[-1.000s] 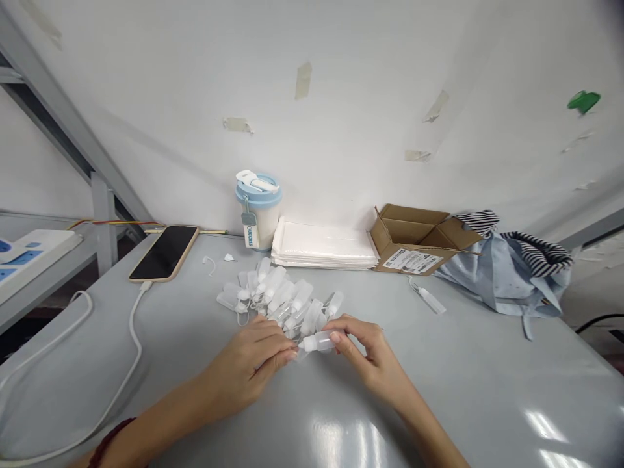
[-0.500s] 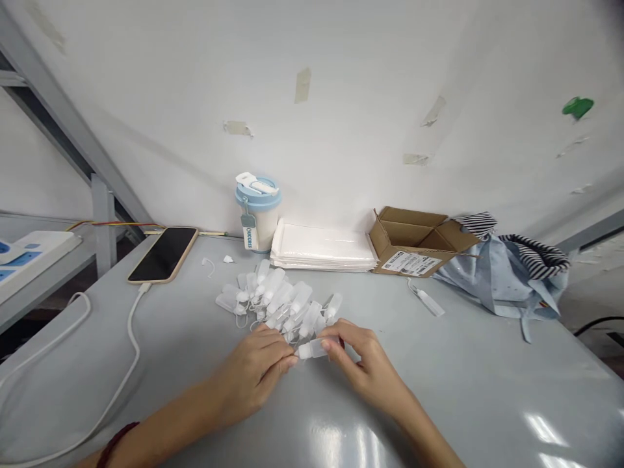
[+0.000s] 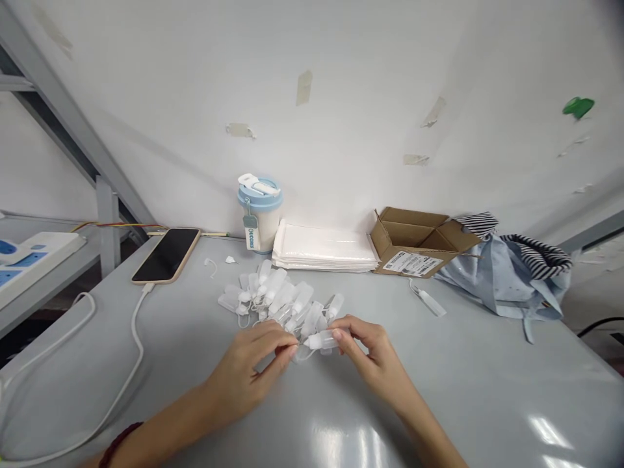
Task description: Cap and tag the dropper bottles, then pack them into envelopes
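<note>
My right hand point(image 3: 366, 348) pinches the base of a small translucent squeeze bottle point(image 3: 322, 339) between thumb and fingers. The bottle lies nearly level, its white nozzle pointing left. A thin strap loops from the neck down and towards my left hand point(image 3: 256, 361). My left thumb and forefinger are pressed together just left of the nozzle, apart from it; whatever sits between them is too small to make out. Right behind both hands lies a heap of similar bottles point(image 3: 275, 292), several with loose strap loops.
Behind the heap stand a lidded cup point(image 3: 266, 224), a stack of white envelopes point(image 3: 325, 247) and an open cardboard box point(image 3: 407, 250). One more bottle point(image 3: 431, 303) lies before the box, beside a blue cloth bag point(image 3: 497, 279). A phone point(image 3: 166, 255) with a white cable point(image 3: 138, 331) rests at left.
The bottle in my right hand has shifted slightly right and up. A gap has opened between its nozzle and my left fingertips, and the strap now shows.
</note>
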`<state>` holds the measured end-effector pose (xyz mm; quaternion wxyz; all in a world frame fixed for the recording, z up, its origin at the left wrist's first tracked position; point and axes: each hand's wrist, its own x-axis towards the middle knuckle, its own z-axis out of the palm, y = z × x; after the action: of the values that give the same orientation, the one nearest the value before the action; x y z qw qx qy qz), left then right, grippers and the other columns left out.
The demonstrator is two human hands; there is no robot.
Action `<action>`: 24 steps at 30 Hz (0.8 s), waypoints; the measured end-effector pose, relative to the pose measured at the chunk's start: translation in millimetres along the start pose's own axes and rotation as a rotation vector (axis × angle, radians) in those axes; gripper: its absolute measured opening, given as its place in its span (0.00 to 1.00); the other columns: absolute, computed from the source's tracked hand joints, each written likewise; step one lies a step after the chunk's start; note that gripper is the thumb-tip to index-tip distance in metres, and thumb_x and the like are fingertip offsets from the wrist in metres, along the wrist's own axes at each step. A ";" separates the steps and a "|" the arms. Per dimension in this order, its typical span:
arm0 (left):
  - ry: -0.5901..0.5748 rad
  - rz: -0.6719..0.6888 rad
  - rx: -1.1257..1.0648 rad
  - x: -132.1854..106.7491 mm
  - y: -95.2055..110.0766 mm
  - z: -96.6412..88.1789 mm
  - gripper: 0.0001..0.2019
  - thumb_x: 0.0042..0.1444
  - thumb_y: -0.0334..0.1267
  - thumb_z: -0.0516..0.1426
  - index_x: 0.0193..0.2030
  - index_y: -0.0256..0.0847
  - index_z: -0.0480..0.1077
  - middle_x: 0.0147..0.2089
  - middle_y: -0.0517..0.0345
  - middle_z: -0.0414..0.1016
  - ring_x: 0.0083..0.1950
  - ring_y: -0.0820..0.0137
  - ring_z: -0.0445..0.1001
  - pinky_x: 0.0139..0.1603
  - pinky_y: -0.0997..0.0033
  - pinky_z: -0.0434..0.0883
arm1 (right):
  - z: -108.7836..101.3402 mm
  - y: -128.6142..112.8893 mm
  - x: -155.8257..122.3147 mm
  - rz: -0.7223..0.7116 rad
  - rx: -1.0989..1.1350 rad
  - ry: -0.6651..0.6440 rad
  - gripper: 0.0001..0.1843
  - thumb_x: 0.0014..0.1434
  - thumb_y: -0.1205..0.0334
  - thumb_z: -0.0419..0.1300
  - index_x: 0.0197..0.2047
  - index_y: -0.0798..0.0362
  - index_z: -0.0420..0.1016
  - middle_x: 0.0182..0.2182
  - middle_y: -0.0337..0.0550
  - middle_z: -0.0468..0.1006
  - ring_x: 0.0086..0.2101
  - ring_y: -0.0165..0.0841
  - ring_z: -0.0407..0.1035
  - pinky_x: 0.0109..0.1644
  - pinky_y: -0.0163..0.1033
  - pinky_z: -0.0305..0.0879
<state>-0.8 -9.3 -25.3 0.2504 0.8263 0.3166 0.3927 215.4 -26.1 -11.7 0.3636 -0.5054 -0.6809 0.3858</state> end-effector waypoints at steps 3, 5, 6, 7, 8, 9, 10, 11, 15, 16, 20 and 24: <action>-0.006 0.006 -0.029 -2.4 3.2 4.5 0.09 0.61 0.27 0.50 0.35 0.39 0.70 0.25 0.60 0.70 0.27 0.74 0.66 0.29 0.75 0.64 | 3.0 -0.1 0.0 0.015 0.022 0.011 0.16 0.65 0.54 0.50 0.33 0.54 0.72 0.23 0.38 0.68 0.26 0.29 0.63 0.27 0.32 0.57; 0.020 -0.004 -0.050 -4.5 4.2 6.9 0.09 0.61 0.27 0.51 0.34 0.39 0.70 0.25 0.61 0.69 0.26 0.74 0.65 0.28 0.75 0.64 | 4.7 0.1 -0.3 0.007 0.032 0.016 0.16 0.65 0.54 0.50 0.32 0.54 0.72 0.23 0.37 0.68 0.26 0.29 0.63 0.27 0.32 0.57; 0.036 -0.009 -0.058 -5.4 4.3 7.7 0.08 0.61 0.26 0.51 0.34 0.39 0.69 0.25 0.61 0.69 0.26 0.74 0.65 0.28 0.75 0.63 | 5.5 0.3 -0.5 -0.003 0.033 0.018 0.16 0.65 0.55 0.50 0.32 0.54 0.72 0.23 0.38 0.68 0.26 0.29 0.63 0.27 0.32 0.57; 0.049 -0.010 -0.061 -6.2 4.0 8.2 0.08 0.61 0.26 0.51 0.34 0.39 0.69 0.25 0.61 0.68 0.26 0.74 0.64 0.29 0.75 0.63 | 6.4 0.5 -0.7 -0.014 0.031 0.018 0.16 0.65 0.55 0.50 0.32 0.54 0.72 0.23 0.38 0.69 0.26 0.29 0.63 0.27 0.32 0.57; 0.053 -0.008 -0.061 -6.7 3.5 8.4 0.08 0.60 0.26 0.51 0.34 0.40 0.69 0.25 0.61 0.68 0.26 0.74 0.64 0.28 0.75 0.63 | 7.2 0.8 -0.8 -0.024 0.028 0.019 0.16 0.65 0.55 0.50 0.31 0.54 0.72 0.23 0.38 0.69 0.26 0.29 0.63 0.27 0.32 0.57; 0.051 -0.002 -0.057 -7.0 2.8 8.5 0.08 0.60 0.26 0.51 0.35 0.40 0.69 0.25 0.61 0.68 0.27 0.74 0.65 0.28 0.75 0.63 | 7.9 1.1 -0.9 -0.031 0.024 0.019 0.16 0.65 0.56 0.50 0.31 0.54 0.72 0.23 0.38 0.69 0.26 0.29 0.63 0.28 0.32 0.57; 0.050 0.009 -0.051 -7.0 2.2 8.6 0.08 0.60 0.26 0.51 0.35 0.40 0.69 0.25 0.61 0.68 0.27 0.74 0.65 0.29 0.75 0.63 | 8.6 1.3 -1.0 -0.034 0.020 0.022 0.16 0.65 0.56 0.51 0.32 0.54 0.72 0.23 0.38 0.69 0.26 0.29 0.63 0.28 0.32 0.57; 0.049 0.017 -0.044 -6.9 1.6 8.8 0.08 0.60 0.26 0.52 0.35 0.40 0.69 0.25 0.61 0.69 0.27 0.74 0.65 0.29 0.75 0.64 | 9.1 1.5 -1.0 -0.034 0.020 0.026 0.16 0.65 0.56 0.51 0.32 0.55 0.73 0.24 0.38 0.69 0.26 0.29 0.63 0.28 0.32 0.57; 0.088 0.019 -0.040 -5.9 0.3 10.6 0.07 0.60 0.25 0.52 0.38 0.40 0.70 0.27 0.62 0.70 0.28 0.74 0.67 0.30 0.76 0.66 | 10.4 0.7 -1.1 -0.009 0.049 0.046 0.16 0.65 0.55 0.51 0.33 0.55 0.73 0.24 0.39 0.70 0.26 0.29 0.63 0.28 0.32 0.57; 0.102 0.014 -0.042 -5.8 0.2 11.1 0.08 0.60 0.25 0.53 0.39 0.40 0.70 0.28 0.62 0.71 0.29 0.75 0.68 0.31 0.76 0.66 | 10.6 0.2 -1.1 -0.004 0.060 0.053 0.16 0.65 0.55 0.51 0.32 0.55 0.73 0.24 0.39 0.70 0.27 0.29 0.63 0.28 0.33 0.57; 0.147 -0.012 -0.037 -5.9 1.1 10.6 0.08 0.59 0.26 0.55 0.42 0.42 0.71 0.31 0.62 0.73 0.32 0.75 0.71 0.35 0.77 0.68 | 11.0 -2.4 -1.2 0.009 0.091 0.090 0.17 0.65 0.53 0.51 0.31 0.54 0.73 0.23 0.38 0.69 0.26 0.29 0.64 0.30 0.33 0.58; 0.174 -0.034 -0.053 -4.1 4.8 6.9 0.07 0.58 0.26 0.56 0.40 0.41 0.72 0.29 0.63 0.73 0.31 0.76 0.70 0.33 0.78 0.67 | 10.8 -3.6 -2.0 0.040 0.108 0.098 0.18 0.65 0.53 0.51 0.30 0.54 0.73 0.22 0.37 0.68 0.27 0.29 0.64 0.31 0.33 0.57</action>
<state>4.2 -16.7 -28.1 0.2505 0.7766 0.3406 0.4671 204.8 -30.4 -13.4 0.4152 -0.5169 -0.6303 0.4039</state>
